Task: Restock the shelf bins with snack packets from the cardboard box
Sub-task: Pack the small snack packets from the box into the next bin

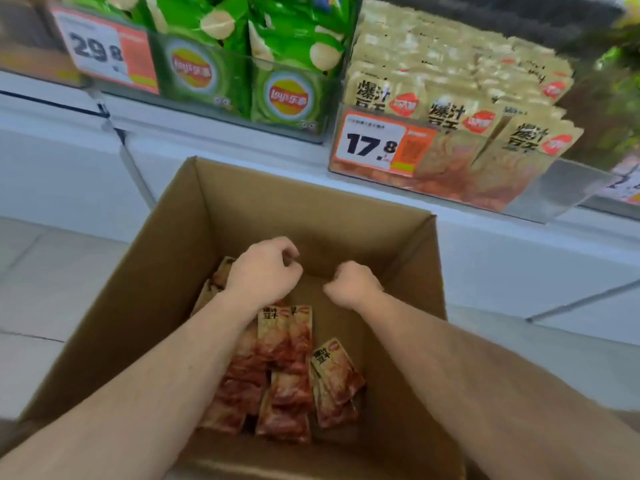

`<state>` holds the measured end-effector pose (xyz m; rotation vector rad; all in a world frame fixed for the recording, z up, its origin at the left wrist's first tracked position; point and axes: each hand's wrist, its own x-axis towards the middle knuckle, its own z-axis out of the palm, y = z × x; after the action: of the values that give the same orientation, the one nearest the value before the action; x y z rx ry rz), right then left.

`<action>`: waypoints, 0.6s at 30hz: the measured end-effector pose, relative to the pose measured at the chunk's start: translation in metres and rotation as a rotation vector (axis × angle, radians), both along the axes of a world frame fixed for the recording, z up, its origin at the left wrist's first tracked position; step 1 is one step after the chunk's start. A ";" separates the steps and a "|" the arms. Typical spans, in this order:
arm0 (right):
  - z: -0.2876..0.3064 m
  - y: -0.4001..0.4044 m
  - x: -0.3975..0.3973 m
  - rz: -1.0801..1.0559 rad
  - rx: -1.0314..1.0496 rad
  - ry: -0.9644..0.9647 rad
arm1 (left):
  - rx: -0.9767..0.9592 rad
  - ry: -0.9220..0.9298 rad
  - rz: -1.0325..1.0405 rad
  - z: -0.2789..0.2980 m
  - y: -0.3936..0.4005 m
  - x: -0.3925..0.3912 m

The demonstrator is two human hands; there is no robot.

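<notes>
a: what's over on the left?

b: up on the shelf, a clear bin of green chip bags, with a price tag reading 29.8 clipped to its front left. below it runs the white shelf front, and the pale tiled floor shows at the far left.

a: and the middle?

b: the open cardboard box sits under the shelf. inside it, snack packets with reddish prints lie in loose overlapping rows along the left and middle of the bottom; the right part of the box floor is bare cardboard. both forearms reach down into it.

a: the grips?

b: the left hand hangs over the far end of the packets, fingers curled in, nothing visibly in its grip; whether it touches the packets beneath i cannot tell. the right hand is just beside it, apart, clenched into a loose fist over the bare cardboard, grasping nothing i can see.

a: on the right?

b: a second clear bin on the shelf, packed with upright beige packets of the same print, and a 17.8 price tag on its front left corner.
</notes>
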<state>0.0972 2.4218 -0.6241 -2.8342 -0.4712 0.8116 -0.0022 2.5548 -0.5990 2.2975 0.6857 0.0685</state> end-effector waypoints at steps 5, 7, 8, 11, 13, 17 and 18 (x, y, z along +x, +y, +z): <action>-0.107 -0.025 -0.029 -0.076 -0.285 0.274 | -0.084 0.108 -0.008 -0.038 0.011 -0.004; -0.132 -0.035 -0.043 -0.048 -0.384 0.347 | -0.125 0.133 -0.019 -0.048 0.011 -0.003; -0.141 -0.037 -0.050 -0.039 -0.435 0.372 | -0.147 0.142 -0.017 -0.052 0.012 -0.002; -0.156 -0.043 -0.060 -0.095 -0.448 0.292 | -0.190 0.164 -0.011 -0.061 0.012 -0.001; -0.157 -0.046 -0.061 -0.086 -0.442 0.219 | -0.221 0.177 -0.003 -0.064 0.011 -0.001; -0.157 -0.055 -0.057 -0.160 -0.397 0.248 | -0.264 0.190 0.016 -0.065 0.005 -0.005; -0.157 -0.056 -0.059 -0.195 -0.386 0.280 | -0.275 0.196 0.022 -0.065 0.004 -0.007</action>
<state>0.0380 2.3659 -0.7808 -2.9604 0.0051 1.3556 -0.0093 2.5584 -0.6642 2.0480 0.7684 -0.2309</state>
